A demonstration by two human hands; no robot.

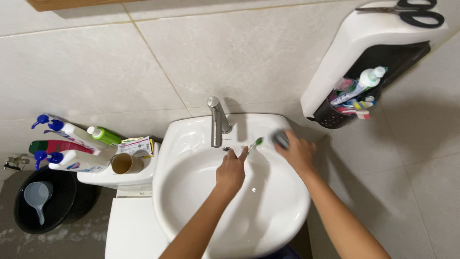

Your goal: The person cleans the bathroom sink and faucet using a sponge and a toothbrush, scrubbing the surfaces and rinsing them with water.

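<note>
My left hand [231, 171] is over the white sink basin [282, 211], closed around a green toothbrush [255, 143] whose head points up and right, just right of the metal tap [216, 122]. My right hand [299, 152] is blurred at the basin's far right rim and grips a small grey object [281, 139]; I cannot tell what the object is. The two hands are a short gap apart, with the toothbrush head between them.
A white wall holder [350, 57] at the upper right carries toothbrushes and a tube [357, 88], with black scissors [417, 12] on top. Left of the basin a toilet tank [103, 180] bears spray bottles [72, 132] and a brown cup [125, 164]. A black bucket [45, 199] stands below.
</note>
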